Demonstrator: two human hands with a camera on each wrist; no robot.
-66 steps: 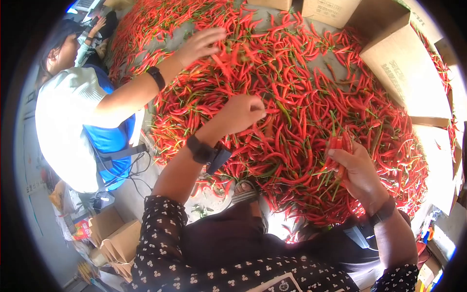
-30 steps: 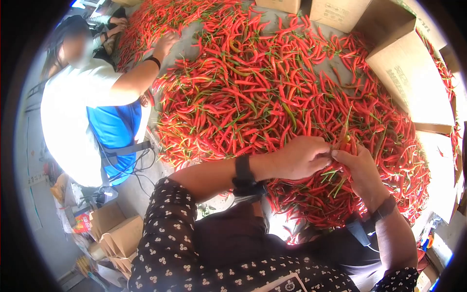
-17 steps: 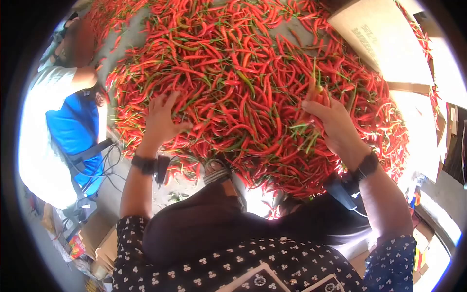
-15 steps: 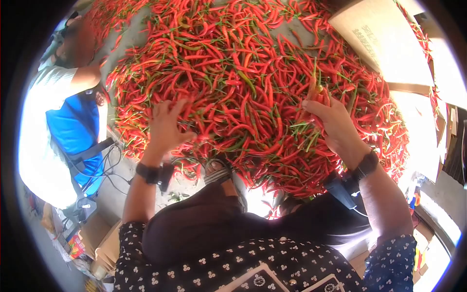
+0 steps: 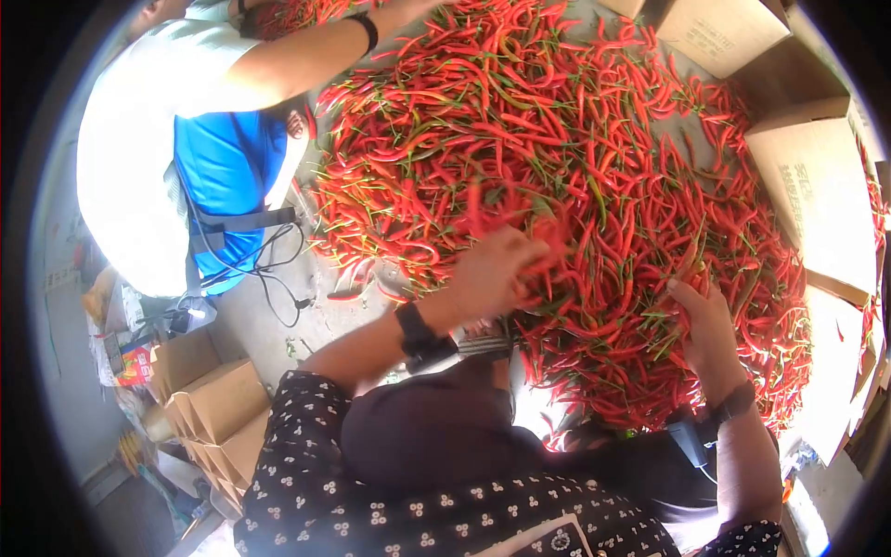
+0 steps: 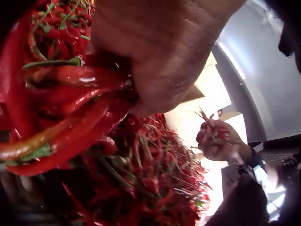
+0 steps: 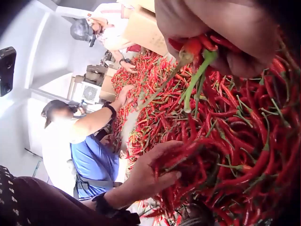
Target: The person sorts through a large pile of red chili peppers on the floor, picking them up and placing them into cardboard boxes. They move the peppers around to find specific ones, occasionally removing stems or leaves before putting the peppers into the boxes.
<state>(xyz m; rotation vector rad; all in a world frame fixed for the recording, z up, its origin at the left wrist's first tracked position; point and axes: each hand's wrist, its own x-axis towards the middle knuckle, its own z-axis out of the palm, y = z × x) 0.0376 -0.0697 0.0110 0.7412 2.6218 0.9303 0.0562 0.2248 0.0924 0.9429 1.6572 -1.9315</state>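
A wide heap of red chili peppers (image 5: 445, 148) with green stems covers the floor before the wearer. Over its near part, the left hand (image 5: 492, 278) grips several peppers (image 5: 549, 237), somewhat blurred. The left wrist view shows those peppers (image 6: 70, 103) large, fanning out from under the left hand (image 6: 160, 52). Farther right, the right hand (image 5: 710, 339) holds a small bunch upright. In the right wrist view the right hand (image 7: 225, 33) has its fingers curled round pepper tops (image 7: 190, 49), stems pointing out and down.
A person in a white top (image 5: 139, 158) sits at the left, one arm stretched over the heap. Cardboard boxes (image 5: 817, 176) stand at the right, and folded cartons (image 5: 223, 399) lie at the lower left. Black cables (image 5: 269, 278) hang near the blue cloth (image 5: 227, 167).
The left hand, spread over the left part of the heap half a second ago, has moved right and taken hold of peppers. The right hand still holds its bunch. The camera view has shifted.
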